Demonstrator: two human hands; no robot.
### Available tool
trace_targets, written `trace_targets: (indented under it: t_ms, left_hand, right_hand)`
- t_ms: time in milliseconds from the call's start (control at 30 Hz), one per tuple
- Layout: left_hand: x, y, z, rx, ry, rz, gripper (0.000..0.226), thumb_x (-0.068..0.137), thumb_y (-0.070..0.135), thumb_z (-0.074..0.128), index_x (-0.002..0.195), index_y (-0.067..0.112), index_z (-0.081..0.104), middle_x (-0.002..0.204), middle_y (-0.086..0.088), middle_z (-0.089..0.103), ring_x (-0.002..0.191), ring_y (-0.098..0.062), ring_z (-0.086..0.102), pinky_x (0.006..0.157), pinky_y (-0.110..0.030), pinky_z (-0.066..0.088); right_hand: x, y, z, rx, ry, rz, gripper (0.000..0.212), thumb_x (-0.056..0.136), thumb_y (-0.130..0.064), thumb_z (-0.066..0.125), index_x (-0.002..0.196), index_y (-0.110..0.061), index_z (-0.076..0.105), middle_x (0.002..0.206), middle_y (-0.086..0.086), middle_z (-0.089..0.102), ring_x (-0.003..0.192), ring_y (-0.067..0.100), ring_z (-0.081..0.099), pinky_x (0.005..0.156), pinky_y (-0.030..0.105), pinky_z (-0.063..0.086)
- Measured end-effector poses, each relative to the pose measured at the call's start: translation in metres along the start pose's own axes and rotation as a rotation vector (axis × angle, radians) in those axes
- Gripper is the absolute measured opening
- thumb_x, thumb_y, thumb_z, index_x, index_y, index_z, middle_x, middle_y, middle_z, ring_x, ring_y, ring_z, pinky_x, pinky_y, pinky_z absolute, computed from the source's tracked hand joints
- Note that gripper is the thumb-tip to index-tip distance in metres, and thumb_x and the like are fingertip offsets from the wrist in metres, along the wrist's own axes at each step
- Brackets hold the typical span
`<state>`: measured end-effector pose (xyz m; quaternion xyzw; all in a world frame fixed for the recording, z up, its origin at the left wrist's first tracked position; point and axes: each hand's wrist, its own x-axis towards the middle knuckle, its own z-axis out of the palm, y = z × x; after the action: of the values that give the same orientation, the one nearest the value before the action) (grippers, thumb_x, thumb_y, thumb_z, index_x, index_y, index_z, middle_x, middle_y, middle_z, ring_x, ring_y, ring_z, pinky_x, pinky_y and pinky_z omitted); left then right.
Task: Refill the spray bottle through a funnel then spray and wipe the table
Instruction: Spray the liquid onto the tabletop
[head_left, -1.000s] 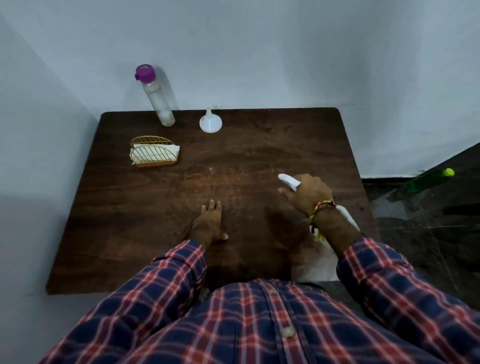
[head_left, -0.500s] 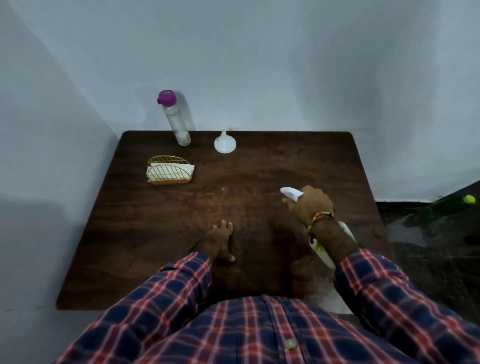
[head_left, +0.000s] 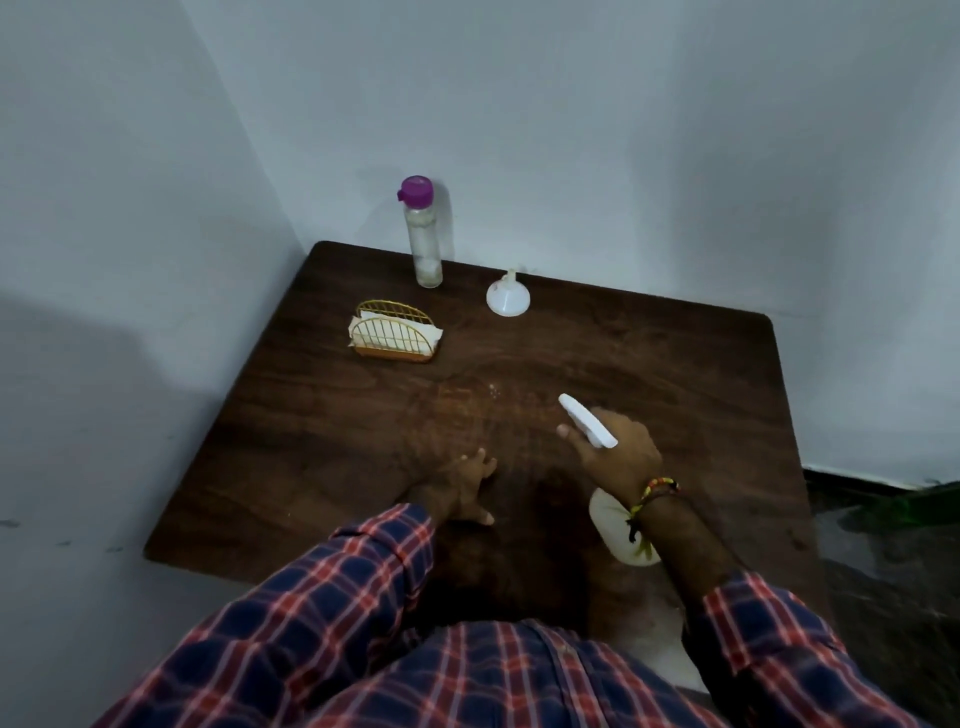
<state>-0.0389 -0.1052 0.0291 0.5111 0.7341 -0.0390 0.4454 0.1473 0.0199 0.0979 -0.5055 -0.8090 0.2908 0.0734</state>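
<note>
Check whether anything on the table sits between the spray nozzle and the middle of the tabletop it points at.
Nothing visible does. The right hand holds the spray bottle over bare table; the left hand rests to its left, clear of the nozzle.

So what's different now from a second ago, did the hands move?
Hardly. The camera tilted, so everything sits differently in the picture. The right hand keeps gripping the spray bottle, nozzle aimed over the table. The left hand stays flat on the wood. The purple-capped bottle, funnel and napkin holder stand where they were. Nothing was picked up or let go.
</note>
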Motion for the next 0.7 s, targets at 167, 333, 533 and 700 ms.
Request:
trace_targets:
  t_ms: [167, 333, 533, 700]
  left_hand:
    - [-0.017, -0.014, 0.002, -0.167, 0.159, -0.054, 0.082, 0.09, 0.037, 0.069, 0.156, 0.022, 0.023, 0.162, -0.002, 0.025, 0.147, -0.023, 0.025, 0.12, -0.032, 0.022]
    - [-0.032, -0.03, -0.004, -0.373, 0.278, -0.071, 0.082, 0.078, 0.06, 0.068, 0.149, 0.038, 0.035, 0.151, 0.006, 0.044, 0.139, -0.018, 0.041, 0.115, -0.038, 0.035]
    - [-0.044, -0.056, 0.008, -0.322, 0.336, -0.179, 0.096, 0.084, 0.041, 0.073, 0.158, 0.024, 0.015, 0.165, -0.001, 0.011, 0.153, -0.023, 0.006, 0.122, -0.036, 0.016]
    - [-0.031, -0.065, 0.003, -0.232, 0.196, -0.284, 0.12, 0.078, 0.043, 0.079, 0.157, 0.023, -0.009, 0.164, -0.008, -0.016, 0.15, -0.038, -0.012, 0.121, -0.054, 0.009]
  right_hand:
    - [-0.011, -0.015, 0.002, 0.402, 0.201, -0.18, 0.008, 0.09, -0.025, 0.072, 0.097, -0.024, 0.07, 0.084, -0.005, 0.071, 0.084, 0.014, 0.069, 0.079, 0.027, 0.057]
    - [-0.006, -0.041, 0.006, 0.62, 0.083, -0.28, 0.029, 0.093, -0.035, 0.066, 0.109, -0.011, 0.069, 0.091, -0.003, 0.07, 0.088, 0.018, 0.069, 0.083, 0.036, 0.057]
    - [0.0, -0.08, 0.019, 0.661, -0.132, -0.237, 0.04, 0.089, 0.001, 0.066, 0.122, -0.012, 0.047, 0.099, -0.006, 0.059, 0.088, 0.002, 0.061, 0.079, 0.019, 0.05]
    - [0.013, -0.104, 0.037, 0.606, -0.154, -0.243, 0.039, 0.086, 0.007, 0.063, 0.113, -0.012, 0.043, 0.097, -0.006, 0.056, 0.089, 0.005, 0.061, 0.079, 0.02, 0.051]
